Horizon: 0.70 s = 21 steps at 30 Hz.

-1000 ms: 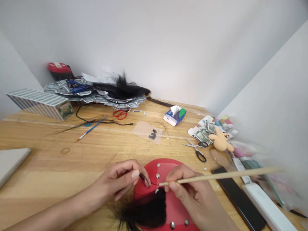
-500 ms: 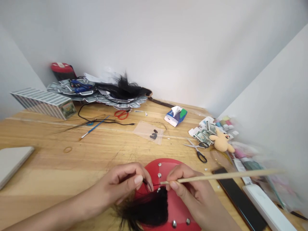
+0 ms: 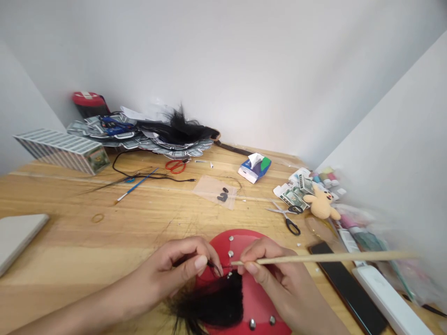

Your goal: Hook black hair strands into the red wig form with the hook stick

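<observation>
My right hand [image 3: 270,267] pinches a thin wooden stick [image 3: 324,257] close to its left tip; the long end sticks out to the right. A fine dark strand runs from that tip to my left hand [image 3: 190,265], whose thumb and fingers are closed on a small lock of black hair [image 3: 215,268]. Under both hands is a round red pad [image 3: 260,304] with several silver studs [image 3: 252,323]. A dense patch of black hair [image 3: 220,304] lies across the pad's left half, its loose ends spreading left. My fingers partly hide the strand.
Black-handled scissors [image 3: 288,216] lie open beyond the pad, near a plush toy [image 3: 321,204]. A phone [image 3: 345,284] and a white case [image 3: 384,298] are at right. Farther back are a tissue pack [image 3: 254,168], a plastic bag [image 3: 213,191], a paintbrush [image 3: 136,186] and red-handled scissors [image 3: 175,166].
The stick's free right end has dipped slightly, and its tip has shifted a little left. Both hands otherwise stay nearly in the same place, with the hair still held.
</observation>
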{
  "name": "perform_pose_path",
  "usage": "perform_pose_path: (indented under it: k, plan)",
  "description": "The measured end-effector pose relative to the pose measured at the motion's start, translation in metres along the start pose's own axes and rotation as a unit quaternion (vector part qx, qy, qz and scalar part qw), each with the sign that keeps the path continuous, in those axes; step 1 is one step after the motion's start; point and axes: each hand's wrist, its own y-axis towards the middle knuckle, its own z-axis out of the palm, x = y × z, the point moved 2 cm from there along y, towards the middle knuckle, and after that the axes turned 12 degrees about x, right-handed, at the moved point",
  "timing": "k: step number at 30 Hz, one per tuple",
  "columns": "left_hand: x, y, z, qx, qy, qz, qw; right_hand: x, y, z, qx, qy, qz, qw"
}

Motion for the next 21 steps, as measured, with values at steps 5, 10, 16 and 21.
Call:
perform_pose_path:
  k: [5,10,16,21]
  plan:
    - [0.0063,0.0006,-0.0008,-0.002,-0.024,-0.002,1.000,0.0016,0.0007,-0.0009,0.001,-0.005,0.003,1.000]
    - [0.0090,0.0011,-0.0020,-0.009,-0.053,-0.005,0.999,0.0028,0.0019,-0.0014,0.000,-0.004,0.009,1.000]
    - [0.0074,0.0038,-0.0024,-0.013,-0.068,-0.011,0.998,0.0028,0.0029,-0.0015,0.005,0.002,0.022,1.000]
    - [0.0086,0.0031,-0.0039,-0.010,-0.051,-0.016,0.999,0.0039,0.0032,-0.0024,0.008,-0.001,0.024,1.000]
